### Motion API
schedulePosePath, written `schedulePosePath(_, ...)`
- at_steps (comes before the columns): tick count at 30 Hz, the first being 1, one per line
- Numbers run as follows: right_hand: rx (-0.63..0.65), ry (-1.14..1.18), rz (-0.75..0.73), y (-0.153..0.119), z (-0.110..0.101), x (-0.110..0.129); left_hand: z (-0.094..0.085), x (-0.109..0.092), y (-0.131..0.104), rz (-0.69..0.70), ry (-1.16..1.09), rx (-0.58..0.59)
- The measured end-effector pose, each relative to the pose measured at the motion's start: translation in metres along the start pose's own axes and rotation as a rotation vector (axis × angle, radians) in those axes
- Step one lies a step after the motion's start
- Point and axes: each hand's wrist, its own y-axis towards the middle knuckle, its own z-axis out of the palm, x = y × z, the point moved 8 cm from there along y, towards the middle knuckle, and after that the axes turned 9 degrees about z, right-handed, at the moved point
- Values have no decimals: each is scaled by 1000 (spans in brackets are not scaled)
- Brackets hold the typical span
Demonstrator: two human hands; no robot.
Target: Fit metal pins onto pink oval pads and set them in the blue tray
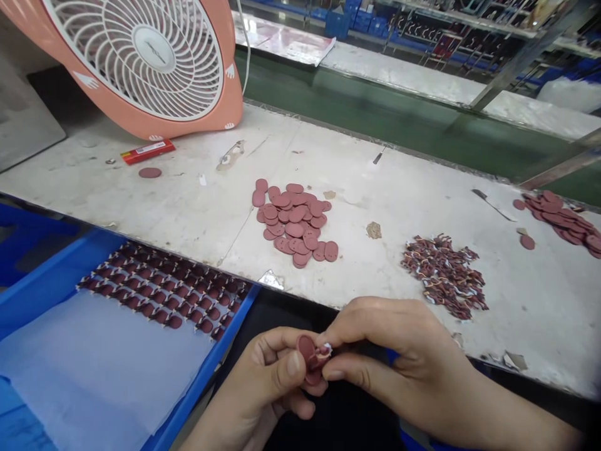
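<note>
Dark-red oval piece (306, 348), smooth, rounded, with a small knotted bit (323, 352) in red, white and orange against it; both at lower centre of frame, over the table's near edge; left hand (275, 376) clamped on oval piece, thumb on its face, fingers curled behind; right hand (375, 357) comes from lower right, thumb and forefinger pinching knotted bit.

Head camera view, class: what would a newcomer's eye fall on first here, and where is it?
Probably the big orange fan with its white grille, at the upper left of the pale bench. Next come the dark red ovals heaped mid-bench, then the left hand and right hand at bottom centre, meeting over a small dark red piece.
</note>
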Motion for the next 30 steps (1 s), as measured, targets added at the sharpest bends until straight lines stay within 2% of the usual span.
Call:
schedulePosePath(8, 0, -19, -18, 3, 2, -1, -8, 7, 4, -5, -1, 6)
schedulePosePath(21, 78, -99, -53, 9, 3, 7, -9, 7, 6, 20, 0, 27)
schedulePosePath(30, 91, -104, -66, 11, 4, 3, -12, -2, 5, 126, 63, -73)
